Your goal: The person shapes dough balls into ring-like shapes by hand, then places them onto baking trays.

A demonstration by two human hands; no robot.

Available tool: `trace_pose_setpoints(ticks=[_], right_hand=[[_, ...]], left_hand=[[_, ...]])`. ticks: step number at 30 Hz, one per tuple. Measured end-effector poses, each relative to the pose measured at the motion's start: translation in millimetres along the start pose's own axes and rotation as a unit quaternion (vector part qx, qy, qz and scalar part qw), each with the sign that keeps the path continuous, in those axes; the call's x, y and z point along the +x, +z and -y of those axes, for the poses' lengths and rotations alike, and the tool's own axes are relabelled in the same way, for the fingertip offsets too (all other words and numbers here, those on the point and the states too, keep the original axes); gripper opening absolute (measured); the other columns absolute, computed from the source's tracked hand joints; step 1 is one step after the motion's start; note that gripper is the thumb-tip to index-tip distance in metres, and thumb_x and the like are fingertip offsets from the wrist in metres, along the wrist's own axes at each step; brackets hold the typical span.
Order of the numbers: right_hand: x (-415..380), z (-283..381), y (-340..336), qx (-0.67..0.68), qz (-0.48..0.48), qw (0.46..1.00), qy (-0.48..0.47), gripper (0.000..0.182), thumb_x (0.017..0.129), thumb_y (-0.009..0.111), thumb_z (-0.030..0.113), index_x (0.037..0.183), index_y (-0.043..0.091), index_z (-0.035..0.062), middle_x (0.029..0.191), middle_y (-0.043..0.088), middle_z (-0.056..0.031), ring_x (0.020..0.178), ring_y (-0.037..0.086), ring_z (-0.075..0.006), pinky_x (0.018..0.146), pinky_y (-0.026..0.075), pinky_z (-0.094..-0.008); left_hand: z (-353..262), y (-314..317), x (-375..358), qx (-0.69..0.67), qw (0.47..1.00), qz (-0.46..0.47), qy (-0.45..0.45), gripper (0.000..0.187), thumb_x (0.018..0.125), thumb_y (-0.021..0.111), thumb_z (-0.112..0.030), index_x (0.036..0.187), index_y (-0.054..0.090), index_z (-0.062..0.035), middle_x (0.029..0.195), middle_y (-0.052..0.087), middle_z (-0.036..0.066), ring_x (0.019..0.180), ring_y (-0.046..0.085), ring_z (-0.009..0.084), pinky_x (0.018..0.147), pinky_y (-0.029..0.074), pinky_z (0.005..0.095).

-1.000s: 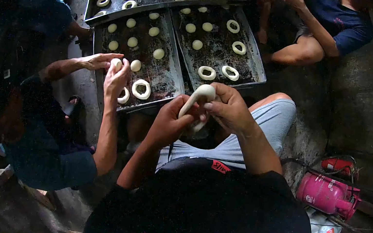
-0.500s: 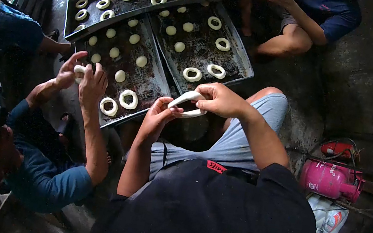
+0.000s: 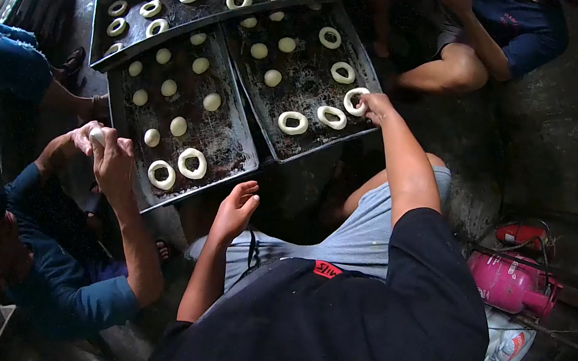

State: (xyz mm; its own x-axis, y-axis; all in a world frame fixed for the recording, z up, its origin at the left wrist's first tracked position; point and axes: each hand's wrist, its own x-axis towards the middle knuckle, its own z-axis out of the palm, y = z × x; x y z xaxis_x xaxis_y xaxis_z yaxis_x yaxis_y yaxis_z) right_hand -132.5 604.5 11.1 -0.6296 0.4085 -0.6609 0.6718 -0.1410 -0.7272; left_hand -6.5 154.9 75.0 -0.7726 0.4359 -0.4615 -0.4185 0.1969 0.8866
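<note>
My right hand (image 3: 376, 108) reaches over the right edge of the right-hand dark tray (image 3: 312, 39), its fingers closed on a dough ring (image 3: 355, 101) that is at the tray surface. Beside it on that tray lie another dough ring (image 3: 331, 117) and a dough ring (image 3: 292, 123) nearer the front corner. My left hand (image 3: 236, 210) is held above my lap, near the front edge of the left-hand tray (image 3: 224, 131), fingers apart and empty. That tray bears several dough balls and two rings, one of them a dough ring (image 3: 192, 163) near its front.
A long tray (image 3: 204, 2) of rings lies behind. At left a co-worker's hands (image 3: 106, 154) hold a piece of dough (image 3: 97, 136); another person (image 3: 473, 39) sits at the upper right. A pink gas cylinder (image 3: 505, 282) and a white bag (image 3: 504, 347) are at right.
My right hand has carried the dough ring from in front of me to the right tray's edge. My left hand has let go of it. A further dough ball lies on the left tray.
</note>
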Motion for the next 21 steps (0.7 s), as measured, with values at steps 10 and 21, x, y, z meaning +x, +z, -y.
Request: trace_pose_setpoints(ticks=[10,21], right_hand=[[-33.9,-11.3,61.3,-0.457,-0.072,0.799,-0.383,0.036,0.082,0.059,0.006,0.118,0.054,0.0041,0.121,0.053,-0.0192,0.117,0.048,-0.0337,0.098,0.041,-0.0414],[-141.5,6.9,103.8,-0.246,0.216,0.901,-0.283,0.024,0.071,0.068,0.017,0.085,0.055,0.0032,0.077,0.058,-0.0041,0.07,0.052,-0.0116,0.064,0.044,-0.028]], left_hand=[[-32.5,2.7,2.4,0.097,0.994,-0.042,0.029,0.037,0.091,0.056,-0.014,0.126,0.05,-0.0017,0.122,0.057,0.014,0.11,0.057,0.022,0.091,0.046,0.0329],[-49.4,38.1,57.7,0.157,0.96,-0.105,0.209,0.076,0.082,0.067,-0.023,0.141,0.026,0.0036,0.132,0.046,0.022,0.122,0.048,0.0295,0.103,0.036,0.0344]])
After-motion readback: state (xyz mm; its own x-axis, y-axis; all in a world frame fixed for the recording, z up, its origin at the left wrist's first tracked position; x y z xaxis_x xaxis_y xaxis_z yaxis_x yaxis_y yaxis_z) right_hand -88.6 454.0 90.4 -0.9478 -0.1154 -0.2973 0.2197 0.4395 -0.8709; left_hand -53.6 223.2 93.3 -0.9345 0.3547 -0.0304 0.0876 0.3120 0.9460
